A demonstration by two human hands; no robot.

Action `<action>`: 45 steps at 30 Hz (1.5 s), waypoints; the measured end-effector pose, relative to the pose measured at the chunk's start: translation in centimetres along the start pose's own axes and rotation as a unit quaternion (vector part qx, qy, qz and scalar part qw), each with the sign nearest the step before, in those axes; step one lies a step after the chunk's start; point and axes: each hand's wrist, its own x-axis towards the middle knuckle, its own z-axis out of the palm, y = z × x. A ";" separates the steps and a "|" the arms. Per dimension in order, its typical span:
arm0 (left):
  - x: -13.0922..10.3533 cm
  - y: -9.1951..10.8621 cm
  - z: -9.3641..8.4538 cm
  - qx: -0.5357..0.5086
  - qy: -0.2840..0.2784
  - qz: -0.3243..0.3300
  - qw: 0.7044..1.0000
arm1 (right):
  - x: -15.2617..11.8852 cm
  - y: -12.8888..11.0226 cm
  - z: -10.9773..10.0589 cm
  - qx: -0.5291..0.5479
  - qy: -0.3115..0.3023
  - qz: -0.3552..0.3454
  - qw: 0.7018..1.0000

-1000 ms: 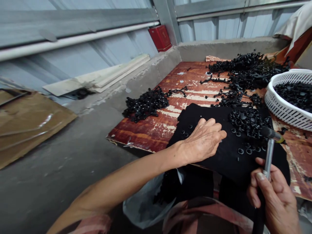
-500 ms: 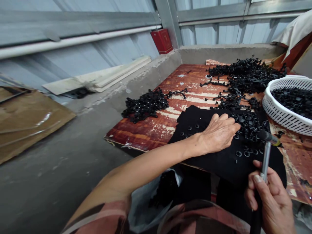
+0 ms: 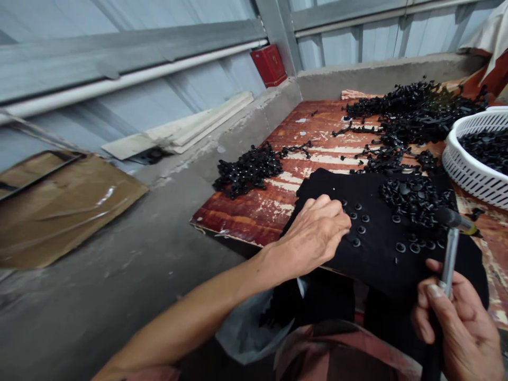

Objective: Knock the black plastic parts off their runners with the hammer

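Note:
My left hand is closed, fingers curled down at the left part of a black cloth; whatever they may hold is hidden. Beside its fingertips lie several small round black plastic pieces, spaced apart on the cloth. Farther right, a heap of loose black plastic pieces rests on the same cloth. A hammer with a metal shaft and a dark and yellow head is gripped in my right hand, its head raised over the cloth's right side.
The worn red-brown tabletop carries a clump of black plastic parts at left and a larger tangle at the back. A white slotted basket of black pieces stands at right. A low concrete ledge borders the table.
My left hand has moved left, from beside the heap to the cloth's left part, uncovering several round pieces. The right hand keeps its hold on the hammer. The view has shifted slightly.

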 end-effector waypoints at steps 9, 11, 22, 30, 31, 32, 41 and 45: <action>0.2 0.6 1.3 0.032 -0.047 0.006 0.998 | 0.0 -0.1 0.0 -0.004 0.002 -0.012 1.000; 0.2 0.6 1.2 0.024 -0.057 0.005 0.998 | 0.1 0.0 0.0 -0.003 -0.002 -0.018 1.000; 1.8 2.8 1.0 -0.035 -0.013 0.039 0.999 | 0.0 0.0 0.2 0.026 -0.021 -0.036 0.999; 4.6 5.9 2.6 0.005 -0.038 0.100 0.994 | 0.5 0.1 0.0 0.027 -0.038 -0.038 0.998; 4.3 5.8 2.4 0.003 -0.034 0.097 0.995 | 0.5 0.1 0.0 0.028 -0.036 -0.036 0.998; 3.7 5.6 2.1 -0.001 -0.028 0.093 0.995 | 0.4 0.1 0.0 0.028 -0.032 -0.035 0.998; -3.2 2.9 1.4 -0.019 0.008 -0.070 0.997 | 0.2 0.1 0.0 0.013 -0.011 -0.031 0.999; -3.2 2.9 2.3 -0.024 0.012 -0.069 0.997 | 0.1 0.0 0.2 -0.003 -0.001 -0.027 1.000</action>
